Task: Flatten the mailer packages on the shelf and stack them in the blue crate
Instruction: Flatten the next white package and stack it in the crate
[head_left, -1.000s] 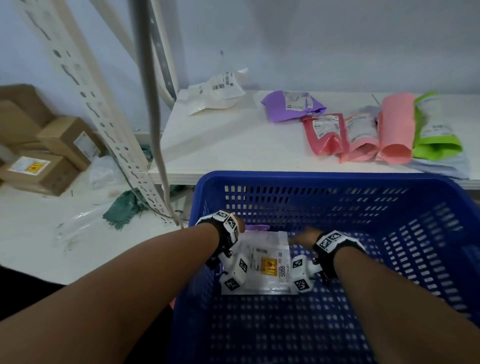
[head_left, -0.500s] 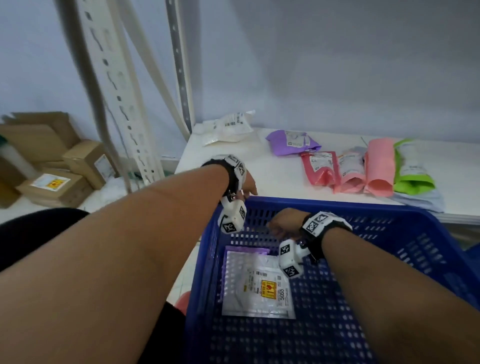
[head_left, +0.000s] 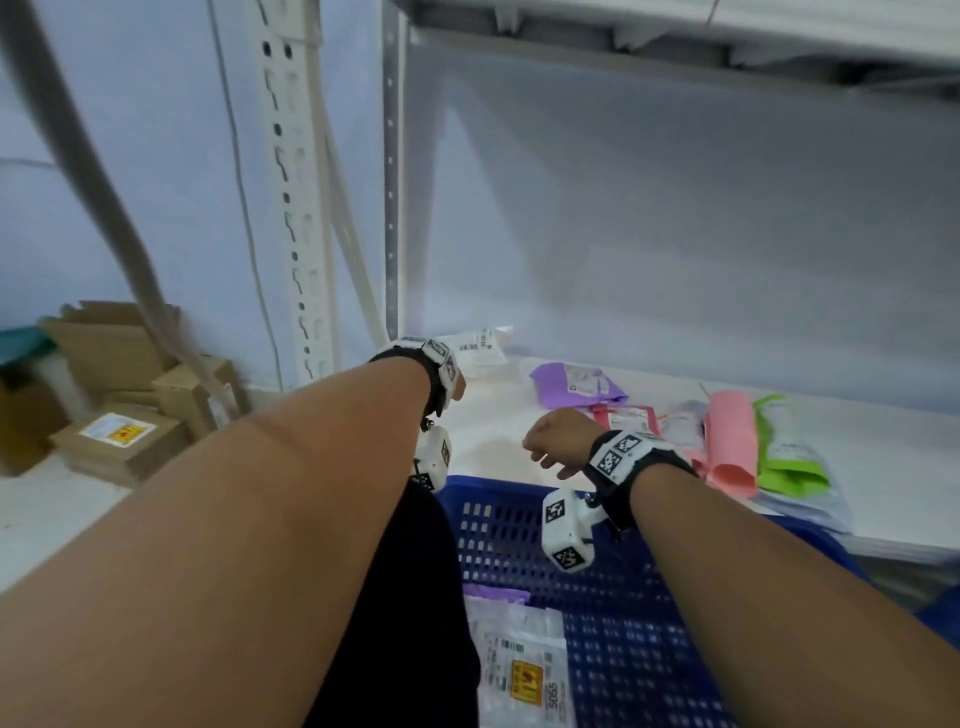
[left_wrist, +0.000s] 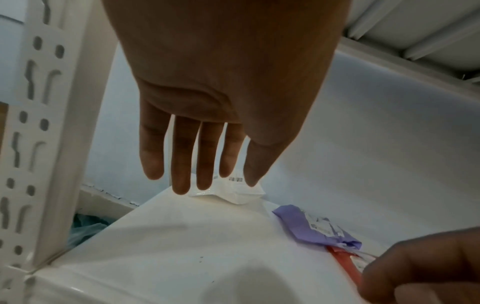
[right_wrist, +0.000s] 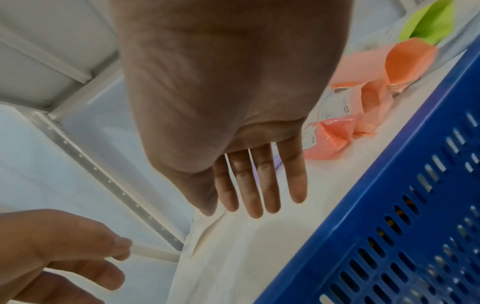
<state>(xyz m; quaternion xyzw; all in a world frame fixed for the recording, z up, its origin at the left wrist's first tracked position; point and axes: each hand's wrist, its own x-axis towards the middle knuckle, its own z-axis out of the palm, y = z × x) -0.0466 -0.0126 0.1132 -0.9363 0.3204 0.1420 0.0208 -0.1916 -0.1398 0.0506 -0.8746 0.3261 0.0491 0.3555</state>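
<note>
The blue crate (head_left: 623, 597) stands in front of the white shelf (head_left: 493, 431) and holds a flat white mailer (head_left: 524, 675) lying on a purple one (head_left: 493, 592). My left hand (left_wrist: 197, 174) hovers over the shelf with straight fingers, holding nothing, just short of a white mailer (left_wrist: 233, 193) at the back left corner. My right hand (right_wrist: 259, 191) hangs with relaxed, empty fingers above the shelf's front, near a purple mailer (head_left: 574, 384). To the right lie a red mailer (head_left: 628, 418), a pink mailer (head_left: 730, 441) and a green mailer (head_left: 787, 452).
A perforated white upright (head_left: 291, 208) rises at the shelf's left corner, and another shelf board (head_left: 727, 31) hangs overhead. Cardboard boxes (head_left: 119, 431) sit on the floor to the left. Grey mailers (head_left: 810, 514) lie under the green one.
Both hands let go of the white mailer, which stays flat in the crate. They rose out of the crate and moved forward over the shelf, the left one farther back.
</note>
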